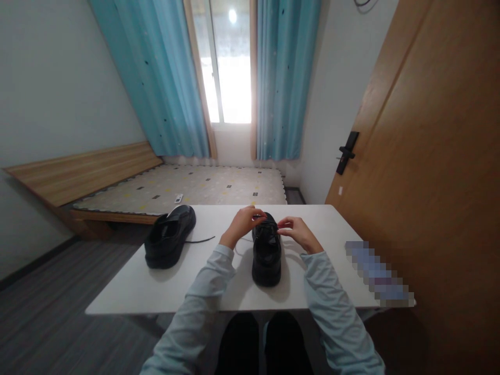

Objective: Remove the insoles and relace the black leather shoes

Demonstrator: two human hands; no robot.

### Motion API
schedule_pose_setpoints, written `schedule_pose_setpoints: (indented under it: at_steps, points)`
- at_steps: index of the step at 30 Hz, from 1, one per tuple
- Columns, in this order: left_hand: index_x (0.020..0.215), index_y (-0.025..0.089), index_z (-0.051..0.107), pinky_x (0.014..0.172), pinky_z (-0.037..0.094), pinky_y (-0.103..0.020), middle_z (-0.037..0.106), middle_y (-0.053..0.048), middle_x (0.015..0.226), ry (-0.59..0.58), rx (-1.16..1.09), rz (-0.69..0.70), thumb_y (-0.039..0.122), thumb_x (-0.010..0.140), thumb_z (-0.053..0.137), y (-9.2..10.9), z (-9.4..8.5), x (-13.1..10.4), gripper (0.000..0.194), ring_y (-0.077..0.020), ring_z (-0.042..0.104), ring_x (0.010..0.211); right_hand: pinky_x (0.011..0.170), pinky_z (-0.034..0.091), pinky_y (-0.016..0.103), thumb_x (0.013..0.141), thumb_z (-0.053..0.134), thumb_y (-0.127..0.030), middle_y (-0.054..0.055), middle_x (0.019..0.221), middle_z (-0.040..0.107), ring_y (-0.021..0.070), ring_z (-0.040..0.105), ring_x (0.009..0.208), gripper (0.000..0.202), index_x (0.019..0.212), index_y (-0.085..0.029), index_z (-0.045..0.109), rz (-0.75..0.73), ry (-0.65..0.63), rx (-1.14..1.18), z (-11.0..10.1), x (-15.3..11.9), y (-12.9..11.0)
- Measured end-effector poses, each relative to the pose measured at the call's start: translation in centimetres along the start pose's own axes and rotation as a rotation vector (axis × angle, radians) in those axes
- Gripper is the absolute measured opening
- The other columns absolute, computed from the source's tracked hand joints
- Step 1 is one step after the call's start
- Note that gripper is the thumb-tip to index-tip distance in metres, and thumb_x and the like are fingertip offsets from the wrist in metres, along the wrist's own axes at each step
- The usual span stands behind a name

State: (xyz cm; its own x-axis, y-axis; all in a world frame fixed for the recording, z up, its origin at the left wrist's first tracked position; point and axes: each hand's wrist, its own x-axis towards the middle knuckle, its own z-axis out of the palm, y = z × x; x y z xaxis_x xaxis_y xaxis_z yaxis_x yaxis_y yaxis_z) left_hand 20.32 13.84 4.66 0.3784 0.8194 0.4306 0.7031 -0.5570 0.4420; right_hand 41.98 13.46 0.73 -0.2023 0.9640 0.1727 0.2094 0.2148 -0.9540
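Note:
A black shoe (267, 265) stands on the white table (128, 291) in front of me, its toe pointing away. At the upper left of its laces is my left hand (245, 223), fingers pinched together near the lace area. My right hand (297, 232) is on the other side, thumb and fingertips closed at the laces' right edge. The dark lace between the fingers is too small to make out clearly. A second black shoe (164, 250) rests on the left part of the table, with a loose lace (201, 240) trailing to its right.
Beyond the table is a bed (211, 187) with a small white object (178, 198) on it. A blurred-out item (377, 273) lies along the table's right edge. A wooden door (429, 156) stands at the right.

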Motion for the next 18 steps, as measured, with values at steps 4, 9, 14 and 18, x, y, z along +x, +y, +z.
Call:
schedule_pose_setpoints:
  at_steps: [4, 9, 14, 18]
  points:
    - [0.095, 0.026, 0.073, 0.069, 0.043, -0.024, 0.062, -0.004, 0.081, -0.101, 0.193, 0.018, 0.035, 0.084, 0.057, 1.1, -0.1, 0.2, 0.021, -0.0151, 0.059, 0.072, 0.077, 0.053, 0.036, 0.055, 0.076, -0.016, 0.007, 0.078, 0.071, 0.0197, 0.067, 0.077, 0.019, 0.071, -0.013, 0.068, -0.011, -0.015, -0.015, -0.1, 0.1, 0.2]
    - [0.092, 0.029, 0.073, 0.069, 0.044, -0.023, 0.063, -0.002, 0.089, -0.124, 0.248, 0.009, 0.031, 0.084, 0.058, 1.8, 0.1, 0.4, 0.018, -0.016, 0.06, 0.079, 0.074, 0.054, 0.036, 0.057, 0.076, -0.015, 0.006, 0.07, 0.071, 0.0193, 0.067, 0.071, 0.013, 0.068, -0.013, 0.069, 0.014, 0.011, -0.067, -0.1, 0.3, 0.8]
    - [0.091, 0.025, 0.073, 0.077, 0.046, -0.024, 0.064, -0.003, 0.095, -0.098, 0.169, 0.047, 0.025, 0.083, 0.056, 1.9, 0.4, 0.8, 0.019, -0.0152, 0.061, 0.084, 0.07, 0.056, 0.034, 0.058, 0.075, -0.016, 0.004, 0.067, 0.069, 0.0174, 0.067, 0.066, 0.011, 0.066, -0.014, 0.068, 0.029, 0.065, -0.034, -0.1, 0.3, 1.0]
    - [0.091, 0.024, 0.074, 0.08, 0.046, -0.024, 0.066, -0.003, 0.093, -0.086, 0.122, 0.062, 0.02, 0.083, 0.056, 1.9, 0.2, 1.4, 0.02, -0.015, 0.061, 0.084, 0.066, 0.057, 0.033, 0.06, 0.075, -0.019, 0.003, 0.063, 0.067, 0.0163, 0.065, 0.062, 0.011, 0.066, -0.013, 0.068, 0.041, 0.06, 0.008, 0.0, 0.3, 0.9]
